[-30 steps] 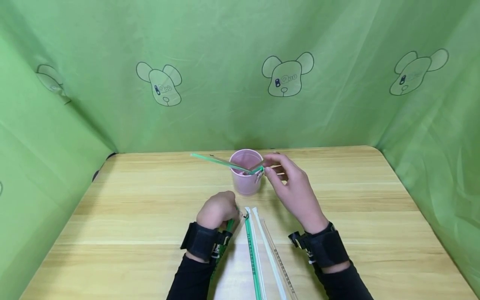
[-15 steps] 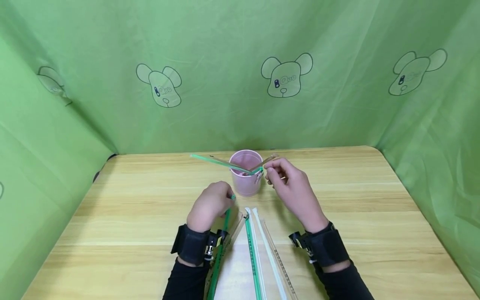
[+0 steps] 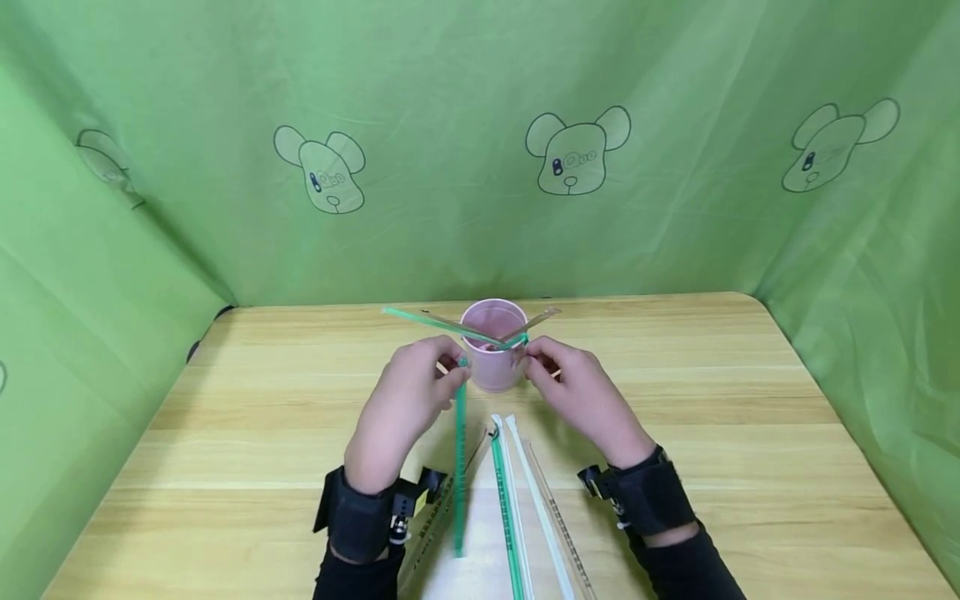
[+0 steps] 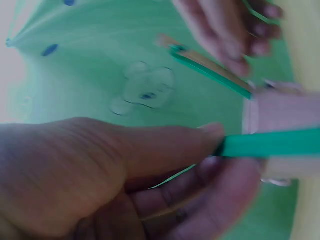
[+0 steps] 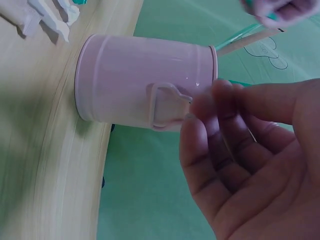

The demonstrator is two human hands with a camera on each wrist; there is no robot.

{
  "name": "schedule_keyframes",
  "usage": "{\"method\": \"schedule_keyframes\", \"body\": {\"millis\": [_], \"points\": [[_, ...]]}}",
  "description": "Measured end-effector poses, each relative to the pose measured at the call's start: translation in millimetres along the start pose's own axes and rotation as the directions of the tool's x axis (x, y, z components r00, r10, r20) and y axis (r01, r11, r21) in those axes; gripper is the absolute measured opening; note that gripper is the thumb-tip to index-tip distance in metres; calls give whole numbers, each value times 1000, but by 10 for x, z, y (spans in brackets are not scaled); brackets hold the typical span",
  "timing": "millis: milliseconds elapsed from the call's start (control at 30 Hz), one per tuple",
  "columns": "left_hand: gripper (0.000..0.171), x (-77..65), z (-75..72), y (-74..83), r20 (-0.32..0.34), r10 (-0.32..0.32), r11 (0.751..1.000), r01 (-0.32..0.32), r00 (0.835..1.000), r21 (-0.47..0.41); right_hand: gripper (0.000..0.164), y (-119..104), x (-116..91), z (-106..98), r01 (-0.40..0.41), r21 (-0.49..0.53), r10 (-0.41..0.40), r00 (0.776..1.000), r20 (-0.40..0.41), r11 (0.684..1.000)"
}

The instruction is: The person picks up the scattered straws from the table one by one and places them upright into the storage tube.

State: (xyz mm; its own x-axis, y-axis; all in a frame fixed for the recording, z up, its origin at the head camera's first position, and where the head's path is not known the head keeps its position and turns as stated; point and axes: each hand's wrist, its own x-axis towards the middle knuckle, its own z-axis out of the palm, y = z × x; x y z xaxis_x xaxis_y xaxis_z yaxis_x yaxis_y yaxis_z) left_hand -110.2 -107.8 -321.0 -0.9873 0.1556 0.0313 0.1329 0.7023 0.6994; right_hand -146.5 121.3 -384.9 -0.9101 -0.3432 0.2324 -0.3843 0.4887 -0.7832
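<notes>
We are seeing the left hand [image 3: 405, 396] pinching one green straw [image 3: 460, 467] near its top end, beside the single pink cup [image 3: 491, 371]. The right hand [image 3: 581, 383] is bending its fingers by the cup's handle [image 5: 153, 107]; we are not managing to tell whether they are gripping it. Four straw ends [image 3: 420, 320], two green and two brown, are sticking out of the cup. On the table [image 3: 225, 433] we are counting one green printed straw [image 3: 505, 500], two white-wrapped straws [image 3: 537, 500] and, rightmost, one brown straw [image 3: 557, 517].
</notes>
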Motion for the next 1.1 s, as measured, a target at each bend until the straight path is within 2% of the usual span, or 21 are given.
{"method": "schedule_keyframes", "body": {"millis": [100,167,233,300,433,600,733,833,900,1000,1100], "points": [[8,-92,-77,96,-44,33,992,-38,998,-123,16,-4,-5,5,-2,-6,2,1000,11,1000],[10,-154,-120,151,-101,71,981,-88,992,-175,17,5,-10,4,-2,-15,2,1000,10,1000],[10,-200,-147,188,-171,124,964,-159,977,-213,18,14,-13,-3,-3,-18,3,1000,9,1000],[9,-232,-161,217,-252,181,938,-244,951,-246,18,28,-14,-3,-6,-19,6,1000,13,1000],[9,-263,-171,253,-411,264,861,-406,872,-308,19,51,-10,8,-9,-11,10,999,42,1000],[12,-274,-181,275,-590,258,752,-542,765,-374,18,60,-9,32,-12,-15,13,998,54,1000],[13,-270,-202,283,-709,232,682,-631,666,-370,17,59,-5,37,-16,-26,17,999,52,1000],[12,-272,-218,290,-780,204,648,-679,592,-346,15,55,-4,33,-41,-25,43,997,58,999],[12,-269,-225,291,-813,191,632,-702,551,-328,15,59,-2,33,-54,-22,55,997,62,998],[12,-250,-224,286,-839,181,622,-721,512,-306,18,69,2,40,-48,-17,49,997,54,999],[11,-217,-209,275,-854,181,636,-721,487,-276,20,94,8,58,-23,-14,24,999,45,1000]]}}
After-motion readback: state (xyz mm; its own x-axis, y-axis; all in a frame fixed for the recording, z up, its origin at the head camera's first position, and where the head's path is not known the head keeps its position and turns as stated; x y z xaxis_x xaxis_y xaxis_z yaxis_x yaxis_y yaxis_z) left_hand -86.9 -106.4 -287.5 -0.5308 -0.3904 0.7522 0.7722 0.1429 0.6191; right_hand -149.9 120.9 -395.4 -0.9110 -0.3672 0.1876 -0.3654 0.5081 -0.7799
